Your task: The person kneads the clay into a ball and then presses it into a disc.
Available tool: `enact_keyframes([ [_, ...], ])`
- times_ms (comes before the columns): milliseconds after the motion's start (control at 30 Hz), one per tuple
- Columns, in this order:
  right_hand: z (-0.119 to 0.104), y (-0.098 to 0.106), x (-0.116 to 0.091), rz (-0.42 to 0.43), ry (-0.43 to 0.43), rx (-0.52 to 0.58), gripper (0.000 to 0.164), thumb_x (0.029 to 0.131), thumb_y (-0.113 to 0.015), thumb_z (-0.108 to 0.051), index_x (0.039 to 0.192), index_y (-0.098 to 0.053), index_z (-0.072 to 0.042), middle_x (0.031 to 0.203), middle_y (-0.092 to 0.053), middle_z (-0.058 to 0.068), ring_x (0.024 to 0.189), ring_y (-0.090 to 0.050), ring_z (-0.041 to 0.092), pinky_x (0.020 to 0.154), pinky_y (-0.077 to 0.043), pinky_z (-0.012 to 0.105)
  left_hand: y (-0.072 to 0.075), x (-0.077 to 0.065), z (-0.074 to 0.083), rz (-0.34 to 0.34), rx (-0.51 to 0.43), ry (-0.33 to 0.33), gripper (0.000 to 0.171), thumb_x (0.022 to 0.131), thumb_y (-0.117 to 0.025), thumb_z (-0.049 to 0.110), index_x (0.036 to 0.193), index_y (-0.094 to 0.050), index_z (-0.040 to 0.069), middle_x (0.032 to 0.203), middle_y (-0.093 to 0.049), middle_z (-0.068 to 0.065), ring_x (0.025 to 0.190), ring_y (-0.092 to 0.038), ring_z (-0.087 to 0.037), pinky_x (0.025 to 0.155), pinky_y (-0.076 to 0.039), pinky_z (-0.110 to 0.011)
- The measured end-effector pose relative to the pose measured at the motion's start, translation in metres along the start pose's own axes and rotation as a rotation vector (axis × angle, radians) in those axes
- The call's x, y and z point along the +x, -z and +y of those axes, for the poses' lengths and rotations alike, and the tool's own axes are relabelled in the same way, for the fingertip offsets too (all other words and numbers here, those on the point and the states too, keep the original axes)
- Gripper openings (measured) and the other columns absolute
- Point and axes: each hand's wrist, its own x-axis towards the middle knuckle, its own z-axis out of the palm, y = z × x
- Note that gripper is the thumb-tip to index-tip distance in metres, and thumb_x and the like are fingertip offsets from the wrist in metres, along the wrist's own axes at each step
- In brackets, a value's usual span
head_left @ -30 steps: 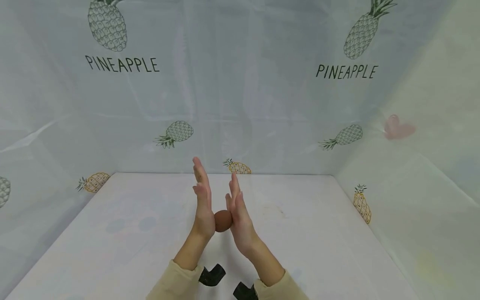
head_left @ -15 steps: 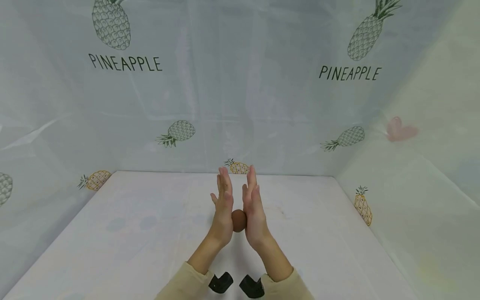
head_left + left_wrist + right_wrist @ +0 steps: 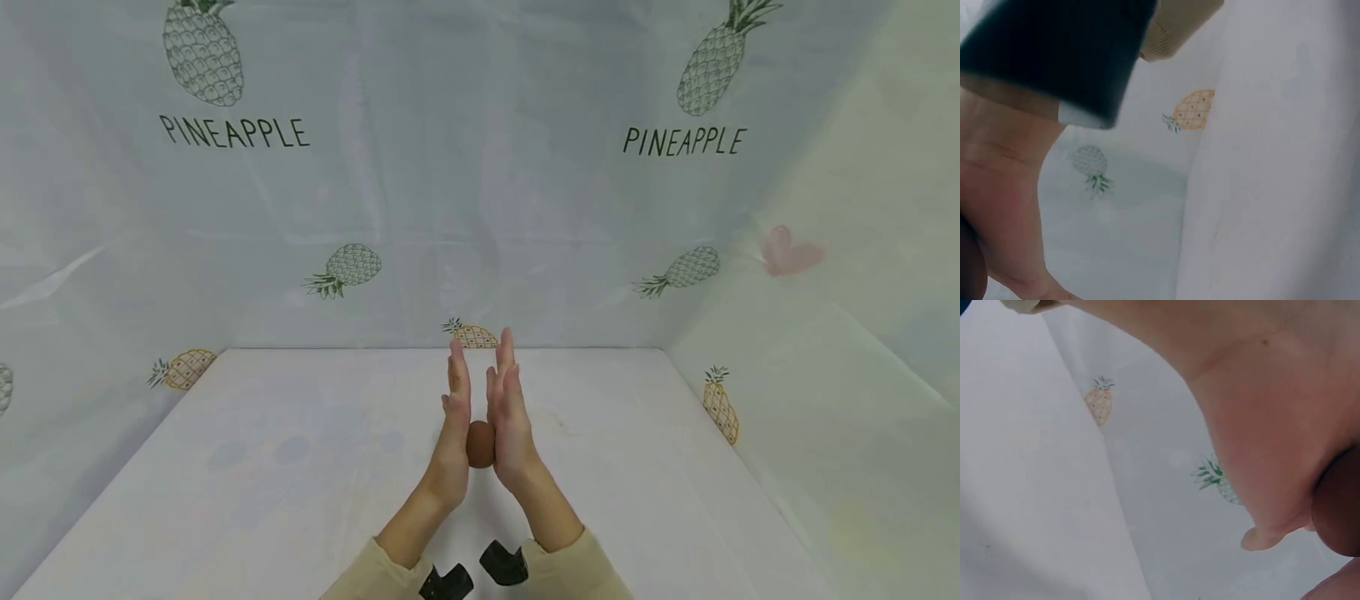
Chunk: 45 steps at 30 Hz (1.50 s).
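A smooth brown ball (image 3: 481, 444) sits between the two palms in the middle of the head view. My left hand (image 3: 452, 450) presses its left side with the palm, fingers straight and pointing up and away. From the other side my right hand (image 3: 513, 437) lies flat against it, also with straight fingers. Part of the ball (image 3: 1341, 512) shows beside the right palm at the right edge of the right wrist view. In the left wrist view only a dark sliver of the ball (image 3: 969, 265) appears at the lower left, by the left palm (image 3: 1004, 206).
Under the hands lies a white tabletop (image 3: 300, 517). Pale sheeting with pineapple prints (image 3: 352, 265) hangs behind it and at both sides. Black angular pieces (image 3: 447, 582) stick out at the cuffs of the cream sleeves (image 3: 375, 575).
Both hands and the ball have shifted right. The left hand has drawn back toward the body while the right has slid forward, palms staying on the ball. The head view has swayed slightly.
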Motion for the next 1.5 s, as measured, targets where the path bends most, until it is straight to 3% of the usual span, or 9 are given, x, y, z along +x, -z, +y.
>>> enact_keyframes([
  [233, 0.007, -0.005, 0.000, -0.041, -0.048, 0.016, 0.064, 0.112, -0.008, -0.058, 0.170, 0.010, -0.038, 0.176, 0.017, -0.011, 0.163, 0.014, 0.033, 0.128, 0.012, 0.062, 0.005, 0.001, 0.001, 0.051, 0.071, -0.053, 0.068, 0.111, -0.004, 0.060, 0.168, 0.018, 0.032, 0.174, 0.022, 0.016, 0.160, 0.027, -0.017, 0.119, 0.028, -0.065],
  [433, 0.008, -0.007, -0.002, -0.014, -0.057, 0.063, 0.068, 0.108, -0.008, -0.069, 0.169, 0.009, -0.043, 0.177, 0.018, -0.004, 0.163, 0.014, 0.040, 0.125, 0.011, 0.068, 0.004, 0.001, 0.000, 0.040, 0.125, -0.045, 0.065, 0.112, -0.008, 0.055, 0.167, 0.019, 0.033, 0.173, 0.025, 0.017, 0.160, 0.027, -0.016, 0.121, 0.023, -0.068],
  [600, 0.006, -0.008, -0.002, 0.024, -0.040, 0.070, 0.070, 0.107, -0.007, -0.072, 0.169, 0.010, -0.044, 0.176, 0.019, -0.007, 0.163, 0.015, 0.038, 0.126, 0.011, 0.066, 0.000, 0.000, 0.001, 0.061, 0.139, -0.028, 0.066, 0.111, -0.005, 0.062, 0.167, 0.017, 0.036, 0.174, 0.024, 0.017, 0.160, 0.025, -0.014, 0.122, 0.018, -0.069],
  [833, 0.006, -0.007, -0.002, 0.059, -0.032, 0.083, 0.071, 0.106, -0.007, -0.073, 0.168, 0.011, -0.045, 0.176, 0.019, -0.008, 0.163, 0.014, 0.036, 0.126, 0.012, 0.066, -0.004, 0.001, 0.002, 0.066, 0.164, -0.014, 0.084, 0.097, 0.006, 0.082, 0.166, 0.021, 0.037, 0.174, 0.025, 0.015, 0.161, 0.023, -0.019, 0.122, 0.013, -0.073],
  [1233, 0.006, -0.006, -0.001, 0.098, -0.004, 0.075, 0.069, 0.107, -0.007, -0.070, 0.169, 0.011, -0.044, 0.176, 0.021, -0.006, 0.163, 0.014, 0.035, 0.126, 0.012, 0.066, -0.005, 0.002, -0.004, 0.048, 0.218, -0.045, 0.088, 0.097, 0.010, 0.080, 0.167, 0.021, 0.028, 0.175, 0.023, 0.013, 0.163, 0.017, -0.020, 0.126, 0.007, -0.069],
  [1500, 0.005, -0.005, -0.001, 0.147, -0.004, 0.064, 0.066, 0.106, -0.009, -0.073, 0.167, 0.005, -0.051, 0.174, 0.019, -0.015, 0.164, 0.012, 0.031, 0.126, 0.011, 0.066, -0.004, 0.001, -0.009, 0.019, 0.232, -0.072, 0.089, 0.096, 0.009, 0.080, 0.169, 0.016, 0.030, 0.176, 0.021, 0.012, 0.163, 0.014, -0.021, 0.127, 0.003, -0.068],
])
